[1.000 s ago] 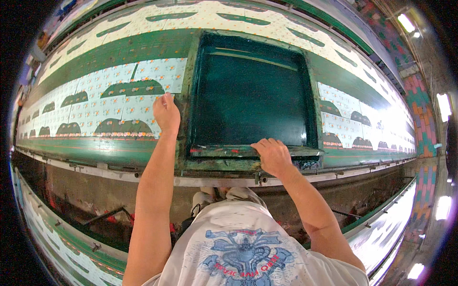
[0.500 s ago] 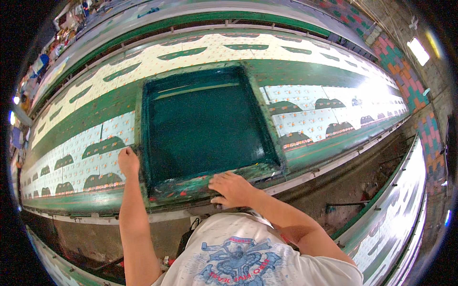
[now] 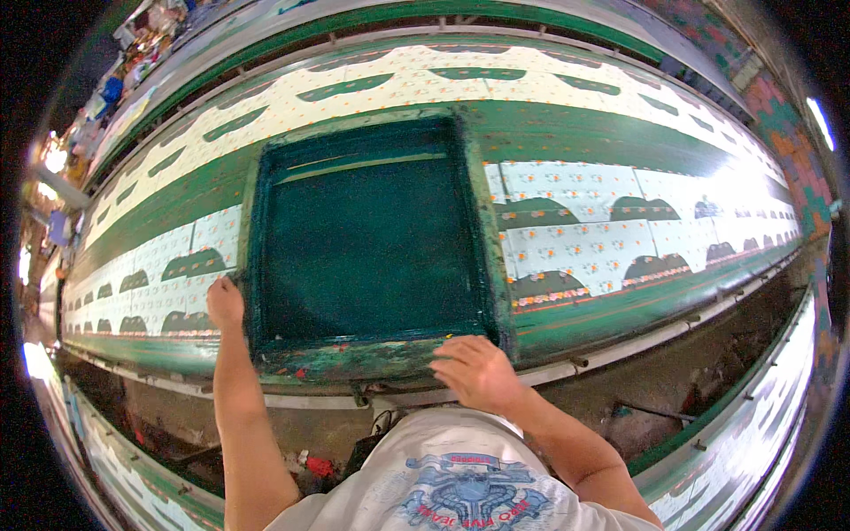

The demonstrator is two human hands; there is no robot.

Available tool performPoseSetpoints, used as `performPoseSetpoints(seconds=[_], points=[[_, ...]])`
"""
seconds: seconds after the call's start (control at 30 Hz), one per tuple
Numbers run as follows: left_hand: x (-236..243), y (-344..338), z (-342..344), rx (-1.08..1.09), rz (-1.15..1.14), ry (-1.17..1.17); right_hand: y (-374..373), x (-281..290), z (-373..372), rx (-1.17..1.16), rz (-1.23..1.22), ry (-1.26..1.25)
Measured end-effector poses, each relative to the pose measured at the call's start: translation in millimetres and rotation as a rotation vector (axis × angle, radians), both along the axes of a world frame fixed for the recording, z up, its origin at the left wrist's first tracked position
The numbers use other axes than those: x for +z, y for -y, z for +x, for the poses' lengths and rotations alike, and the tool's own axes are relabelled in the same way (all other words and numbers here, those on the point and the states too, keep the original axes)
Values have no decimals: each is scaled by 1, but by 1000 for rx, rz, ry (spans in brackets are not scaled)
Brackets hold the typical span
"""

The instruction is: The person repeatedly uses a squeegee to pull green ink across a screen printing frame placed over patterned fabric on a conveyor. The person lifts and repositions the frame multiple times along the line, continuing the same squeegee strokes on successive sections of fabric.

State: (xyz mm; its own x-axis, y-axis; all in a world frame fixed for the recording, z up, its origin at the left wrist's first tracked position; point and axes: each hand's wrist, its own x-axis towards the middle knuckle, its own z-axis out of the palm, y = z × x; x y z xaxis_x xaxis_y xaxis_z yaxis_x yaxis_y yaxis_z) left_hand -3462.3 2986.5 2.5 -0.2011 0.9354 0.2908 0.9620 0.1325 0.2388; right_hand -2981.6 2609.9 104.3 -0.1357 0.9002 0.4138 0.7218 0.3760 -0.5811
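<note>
A screen-printing frame (image 3: 482, 221) lies on the long green table, its mesh coated in dark blue-green. A pale narrow strip (image 3: 359, 166) runs across its far end. Beside the frame's left side is my left hand (image 3: 227, 303), fingers curled closed; what they grip, if anything, is hidden. My right hand (image 3: 479, 373) is at the near rim, close to the right corner, with its fingers stretched out and nothing visible in them. White printed cloth pieces (image 3: 558, 246) with small orange motifs and dark curved gaps lie flat on both sides of the frame.
More cream printed cloth (image 3: 407, 80) lies in a row along the table's far side. A pale rail (image 3: 611, 347) follows the near table edge. Another long table (image 3: 753, 407) stands at the lower right, and cluttered goods (image 3: 146, 44) fill the far left corner.
My right hand has moved right along the near rim toward the corner. My left hand stays closed by the frame's left side. The whole view has turned slightly.
</note>
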Motion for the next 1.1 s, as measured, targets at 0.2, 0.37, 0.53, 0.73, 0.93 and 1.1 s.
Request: performPoseSetpoints(seconds=[0.2,0.37,0.53,0.73,0.93,1.1], points=[[10,-5,1,-57,34,170,-45,-6,-72,227,-204,248],[1,-11,-29,-83,-44,466,-59,-21,-99,196,-196,377],[8,-12,-3,-73,-146,705,-72,-8,-123,-20,-144,456],[29,-4,10,-81,-175,753,-118,0,-142,24,-399,549],[12,-6,-5,-111,-122,811,-136,25,-136,-46,-572,487],[16,0,-3,-105,-141,828,-147,9,-121,-153,-566,361]])
